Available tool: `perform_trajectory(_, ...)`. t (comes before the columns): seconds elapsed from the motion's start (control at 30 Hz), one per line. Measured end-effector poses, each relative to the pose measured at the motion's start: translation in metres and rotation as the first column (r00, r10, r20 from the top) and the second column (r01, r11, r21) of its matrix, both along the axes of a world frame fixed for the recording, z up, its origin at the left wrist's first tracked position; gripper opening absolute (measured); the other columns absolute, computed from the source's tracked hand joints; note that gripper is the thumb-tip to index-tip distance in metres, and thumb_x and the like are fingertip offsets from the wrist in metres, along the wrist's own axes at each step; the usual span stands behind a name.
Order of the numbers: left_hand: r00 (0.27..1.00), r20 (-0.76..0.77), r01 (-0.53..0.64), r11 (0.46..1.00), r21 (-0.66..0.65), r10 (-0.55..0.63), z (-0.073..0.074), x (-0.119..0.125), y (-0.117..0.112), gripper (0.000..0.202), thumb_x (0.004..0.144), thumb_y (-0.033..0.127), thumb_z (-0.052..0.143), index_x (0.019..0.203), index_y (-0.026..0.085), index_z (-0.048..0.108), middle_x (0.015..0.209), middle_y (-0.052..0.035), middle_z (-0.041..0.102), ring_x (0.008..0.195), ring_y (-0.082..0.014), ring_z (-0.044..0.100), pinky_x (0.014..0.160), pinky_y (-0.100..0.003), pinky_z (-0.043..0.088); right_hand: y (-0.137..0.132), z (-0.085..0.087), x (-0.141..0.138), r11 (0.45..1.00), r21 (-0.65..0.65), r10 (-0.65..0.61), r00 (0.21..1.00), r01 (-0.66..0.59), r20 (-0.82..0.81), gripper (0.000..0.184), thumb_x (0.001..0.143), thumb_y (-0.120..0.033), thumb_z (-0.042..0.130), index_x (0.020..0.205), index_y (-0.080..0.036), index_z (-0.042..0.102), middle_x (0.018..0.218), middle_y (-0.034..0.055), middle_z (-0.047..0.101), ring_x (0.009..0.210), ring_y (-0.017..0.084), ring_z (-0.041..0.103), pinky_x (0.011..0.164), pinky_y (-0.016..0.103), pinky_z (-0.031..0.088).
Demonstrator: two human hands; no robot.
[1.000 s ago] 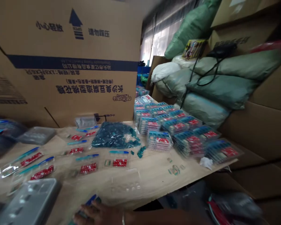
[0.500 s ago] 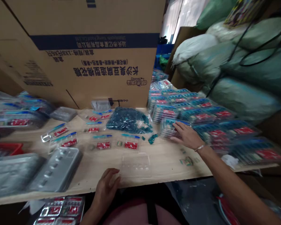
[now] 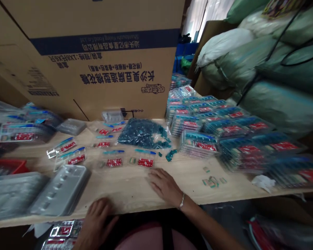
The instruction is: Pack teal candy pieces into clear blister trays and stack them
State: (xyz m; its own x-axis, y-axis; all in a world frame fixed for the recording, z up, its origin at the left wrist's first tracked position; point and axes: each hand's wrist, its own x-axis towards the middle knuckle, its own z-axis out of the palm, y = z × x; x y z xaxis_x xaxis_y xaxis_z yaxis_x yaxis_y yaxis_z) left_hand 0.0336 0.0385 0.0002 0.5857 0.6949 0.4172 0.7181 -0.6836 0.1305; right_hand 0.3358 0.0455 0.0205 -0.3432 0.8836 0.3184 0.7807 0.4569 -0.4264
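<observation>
Neither hand is holding anything. Your right hand (image 3: 165,185) lies open on the wooden table (image 3: 125,191), fingers spread, and your left hand (image 3: 96,222) rests open at the table's front edge, fingers slightly apart.

The nearest small pack (image 3: 145,162), a clear bag with a red card and a blue strip, lies just above your right fingertips without touching them. Other small packs sit in loose rows around it. Behind them are a bulging bag of teal pieces (image 3: 142,133) and a few loose teal pieces (image 3: 170,155). A grey plastic tray (image 3: 59,189) lies just beside your left hand, and a tall stack of packs (image 3: 198,144) stands to the right of your right hand. A big cardboard box (image 3: 106,80) stands along the table's far side.

A moment earlier your right hand was on that stack. It has since moved left, away from it, and your left hand has shifted left along the edge.
</observation>
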Motion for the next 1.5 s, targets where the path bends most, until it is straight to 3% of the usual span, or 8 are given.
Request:
perform_trajectory(0.17, 0.994, 0.03, -0.11, 0.992, 0.068, 0.108, 0.001, -0.036, 0.007, 0.025, 0.074, 0.049, 0.057, 0.084, 0.026, 0.059, 0.086, -0.0064, 0.065, 0.079, -0.03, 0.062, 0.065, -0.044, 0.054, 0.026, -0.004, 0.008, 1.0, 0.015, -0.021, 0.997, 0.02, 0.068, 0.039, 0.085, -0.018, 0.05, 0.124, -0.016, 0.05, 0.123, 0.0116, 0.055, 0.119, 0.024, 0.045, 0.102, 0.042, 0.039)
perform_trajectory(0.37, 0.995, 0.011, -0.101, 0.991, 0.083, 0.1, -0.001, -0.032, 0.008, 0.02, 0.083, 0.039, 0.048, 0.088, 0.023, 0.058, 0.099, -0.0089, 0.064, 0.089, -0.0286, 0.062, 0.07, -0.042, 0.055, -0.032, -0.021, 0.03, 0.992, 0.113, -0.064, 0.998, 0.06, 0.029, 0.028, 0.089, -0.016, 0.043, 0.113, -0.019, 0.056, 0.111, 0.0091, 0.061, 0.105, 0.022, 0.054, 0.091, 0.041, 0.048)
perform_trajectory(0.47, 0.976, 0.008, -0.216, 0.963, 0.16, 0.217, 0.002, -0.031, 0.009, 0.024, 0.085, 0.043, 0.043, 0.082, 0.022, 0.056, 0.102, -0.0105, 0.061, 0.083, -0.0285, 0.06, 0.065, -0.044, 0.052, -0.055, -0.023, 0.04, 0.986, 0.156, -0.061, 0.998, 0.054, 0.035, 0.028, 0.09, -0.015, 0.041, 0.114, -0.019, 0.056, 0.109, 0.009, 0.063, 0.103, 0.022, 0.056, 0.088, 0.04, 0.05)
perform_trajectory(0.6, 0.994, 0.064, -0.103, 0.969, 0.224, 0.091, 0.01, 0.006, 0.013, 0.01, 0.085, 0.029, 0.049, 0.084, 0.023, 0.056, 0.099, -0.0056, 0.062, 0.092, -0.0247, 0.058, 0.072, -0.039, 0.048, -0.059, -0.024, 0.042, 0.982, 0.186, -0.04, 0.999, 0.035, 0.025, 0.028, 0.091, -0.015, 0.04, 0.112, -0.019, 0.057, 0.108, 0.0085, 0.064, 0.101, 0.022, 0.057, 0.085, 0.039, 0.051)
perform_trajectory(0.73, 0.978, 0.108, 0.182, 0.983, -0.003, -0.181, 0.016, 0.077, 0.025, 0.017, 0.087, 0.016, 0.046, 0.092, 0.019, 0.061, 0.09, -0.0049, 0.065, 0.086, -0.0173, 0.058, 0.076, -0.031, 0.048, -0.058, -0.026, 0.042, 0.983, 0.181, -0.025, 1.0, 0.022, 0.013, 0.027, 0.09, -0.015, 0.042, 0.112, -0.018, 0.057, 0.108, 0.0092, 0.064, 0.101, 0.022, 0.057, 0.084, 0.04, 0.051)
perform_trajectory(0.87, 0.987, -0.117, 0.071, 0.953, -0.296, -0.11, 0.029, 0.125, 0.043, 0.018, 0.084, 0.013, 0.051, 0.074, 0.019, 0.065, 0.077, -0.004, 0.064, 0.075, -0.0168, 0.057, 0.071, -0.029, 0.046, -0.059, -0.028, 0.042, 0.986, 0.167, -0.019, 1.0, 0.022, -0.018, 0.027, 0.089, -0.014, 0.043, 0.112, -0.018, 0.057, 0.108, 0.0098, 0.064, 0.101, 0.021, 0.057, 0.085, 0.04, 0.05)
perform_trajectory(1.13, 0.853, -0.474, -0.024, 0.892, -0.452, -0.217, 0.069, 0.143, 0.061, 0.02, 0.085, 0.017, 0.049, 0.078, 0.015, 0.068, 0.085, -0.0088, 0.066, 0.088, -0.0232, 0.058, 0.071, -0.034, 0.041, -0.059, -0.03, 0.039, 0.989, 0.133, -0.061, 0.997, 0.068, -0.053, 0.025, 0.089, -0.015, 0.044, 0.109, -0.019, 0.058, 0.108, 0.0098, 0.064, 0.102, 0.022, 0.056, 0.085, 0.042, 0.048)
perform_trajectory(1.5, 0.874, -0.437, -0.005, 0.893, -0.449, -0.214, 0.064, 0.143, 0.059, 0.017, 0.083, 0.012, 0.05, 0.077, 0.015, 0.065, 0.083, -0.0076, 0.065, 0.086, -0.0222, 0.059, 0.072, -0.033, 0.039, -0.058, -0.022, 0.038, 0.993, 0.101, -0.051, 0.994, 0.061, -0.095, 0.023, 0.088, -0.017, 0.046, 0.107, -0.019, 0.058, 0.105, 0.009, 0.063, 0.099, 0.022, 0.054, 0.084, 0.04, 0.046)
